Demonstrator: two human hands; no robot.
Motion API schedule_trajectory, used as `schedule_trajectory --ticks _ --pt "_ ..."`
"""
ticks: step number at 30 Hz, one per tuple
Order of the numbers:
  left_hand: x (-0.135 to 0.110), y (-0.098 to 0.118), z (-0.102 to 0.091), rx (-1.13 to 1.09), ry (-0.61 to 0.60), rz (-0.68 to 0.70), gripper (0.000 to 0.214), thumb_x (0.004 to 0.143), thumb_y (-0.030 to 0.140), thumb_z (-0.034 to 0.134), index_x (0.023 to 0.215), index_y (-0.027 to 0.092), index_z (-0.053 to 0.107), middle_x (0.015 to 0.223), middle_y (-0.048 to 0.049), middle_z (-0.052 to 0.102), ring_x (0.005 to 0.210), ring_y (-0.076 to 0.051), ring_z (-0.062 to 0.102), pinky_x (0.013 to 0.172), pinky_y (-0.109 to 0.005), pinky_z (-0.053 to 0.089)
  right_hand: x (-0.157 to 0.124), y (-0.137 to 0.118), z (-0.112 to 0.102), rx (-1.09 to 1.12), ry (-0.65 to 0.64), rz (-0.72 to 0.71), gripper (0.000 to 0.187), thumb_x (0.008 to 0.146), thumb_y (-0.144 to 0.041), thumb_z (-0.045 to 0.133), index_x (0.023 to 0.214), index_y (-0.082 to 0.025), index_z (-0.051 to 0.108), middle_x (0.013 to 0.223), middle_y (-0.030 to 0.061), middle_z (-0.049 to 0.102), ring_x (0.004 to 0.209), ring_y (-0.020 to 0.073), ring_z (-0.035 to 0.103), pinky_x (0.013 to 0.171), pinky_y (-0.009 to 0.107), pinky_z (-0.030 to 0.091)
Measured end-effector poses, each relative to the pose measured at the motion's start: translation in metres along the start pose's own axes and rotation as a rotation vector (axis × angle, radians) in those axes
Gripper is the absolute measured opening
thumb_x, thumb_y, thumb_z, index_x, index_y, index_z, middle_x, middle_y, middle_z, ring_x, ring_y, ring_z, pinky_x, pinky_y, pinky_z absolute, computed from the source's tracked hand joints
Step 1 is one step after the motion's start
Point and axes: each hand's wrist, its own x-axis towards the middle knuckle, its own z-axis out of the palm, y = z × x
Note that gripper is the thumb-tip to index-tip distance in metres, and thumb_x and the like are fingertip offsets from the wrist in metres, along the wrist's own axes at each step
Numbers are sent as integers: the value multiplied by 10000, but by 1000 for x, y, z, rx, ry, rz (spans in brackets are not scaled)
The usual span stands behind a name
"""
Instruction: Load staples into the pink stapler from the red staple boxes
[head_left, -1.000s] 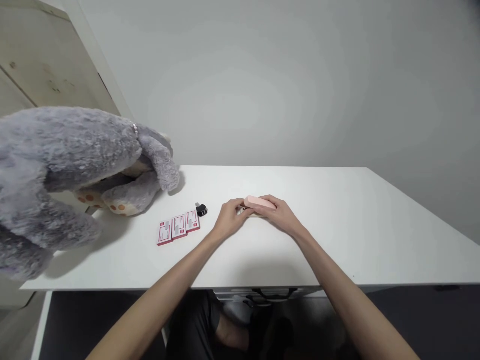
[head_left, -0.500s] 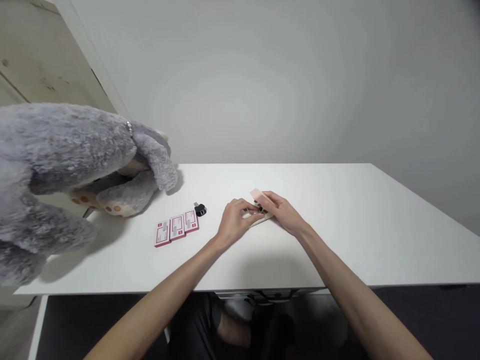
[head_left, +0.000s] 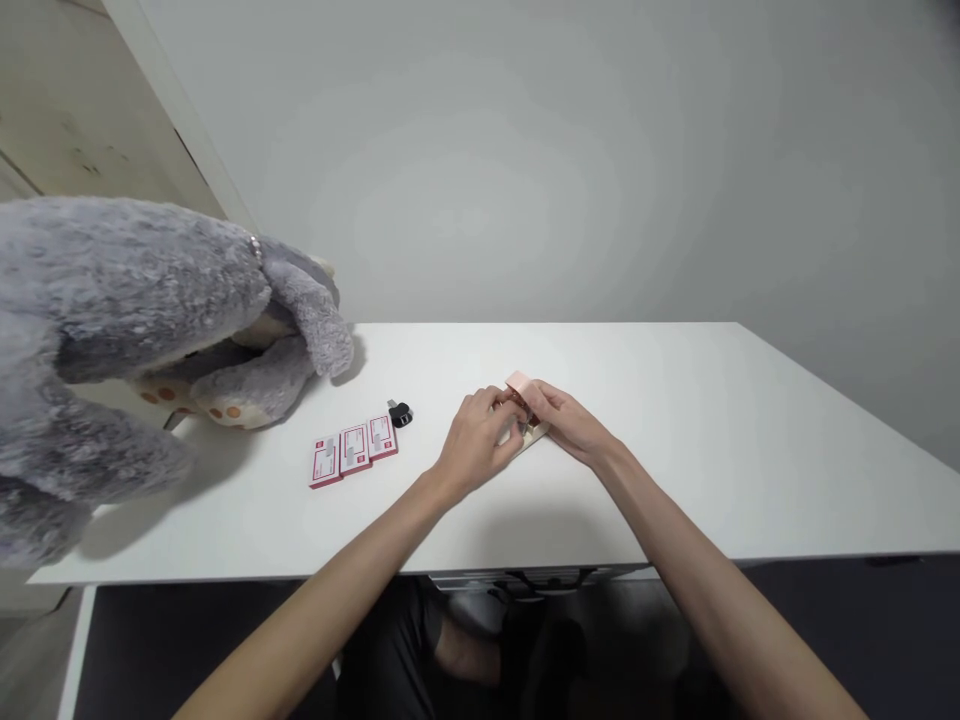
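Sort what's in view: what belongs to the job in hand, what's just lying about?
In use:
pink-and-cream stapler-like device
right hand, gripping it
left hand, touching it

Apparently just lying about, untouched:
three red-and-white boxes
small black item
grey plush toy

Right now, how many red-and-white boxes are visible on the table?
3: left box, middle box and right box, in a stepped row left of the left hand. Others may be hidden.

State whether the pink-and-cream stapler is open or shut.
Open: the right hand holds the pink top tilted up from the cream base; the left hand reaches into the gap.
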Motion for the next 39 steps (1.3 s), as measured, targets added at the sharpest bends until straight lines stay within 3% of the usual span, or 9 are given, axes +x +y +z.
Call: schedule_trajectory --ticks 8,13,17,21,23,26,29,39 --pt "2 3 -2 -11 16 17 37 903 194 656 936 210 653 1029 -72 660 922 -232 602 829 -385 465 1 3 -2 -35 -35 -11 452 922 -669 756 1071 -243 739 936 24 644 835 187 574 758 314 484" --pt "1 7 -5 -84 45 -69 102 857 154 658 936 218 657 991 -60 661 926 -236 589 853 -397 464 0 2 -2 -36 -47 -3 446 921 -673 755 1047 -245 747 964 34 670 846 195 587 763 320 489" --pt "8 3 -6 -465 168 -351 84 829 142 619 867 217 623 948 -36 657 886 -196 598 837 -356 487 1 6 -4 -31 6 15 478 926 -688 738 1123 -254 759 1077 60 720 910 218 629 774 331 494" --pt "19 -11 -8 -1175 308 -788 81 820 193 610 873 202 550 969 -31 660 694 -113 566 586 -239 423 3 12 -6 -66 101 -36 487 891 -656 795 1184 -268 763 1225 85 736 1083 258 667 867 356 515" --pt "22 -18 -11 -1450 336 -914 150 778 183 629 873 202 514 897 -8 634 585 -74 498 481 -191 330 4 13 -6 -92 154 -80 478 874 -639 818 1171 -268 764 1182 78 748 1050 249 678 893 366 521" --pt "23 -23 -15 -1649 299 -990 153 769 174 619 844 206 490 668 73 444 450 -48 309 388 -169 179 5 13 -7 -154 222 -108 472 872 -630 819 1157 -258 760 1090 67 760 973 236 684 910 386 526" --pt "22 -23 -17 -1707 227 -1002 124 804 196 607 800 202 483 606 101 302 415 -45 212 365 -171 125 6 12 -6 -238 298 -147 483 878 -626 805 1175 -248 754 1084 72 764 986 251 687 925 413 530" --pt "20 -24 -13 -1789 260 -1050 102 786 191 608 852 182 531 658 67 413 453 -52 325 397 -166 230 3 14 -1 -446 483 -246 486 915 -570 781 1307 -284 755 1383 78 732 1326 341 640 1113 500 494"
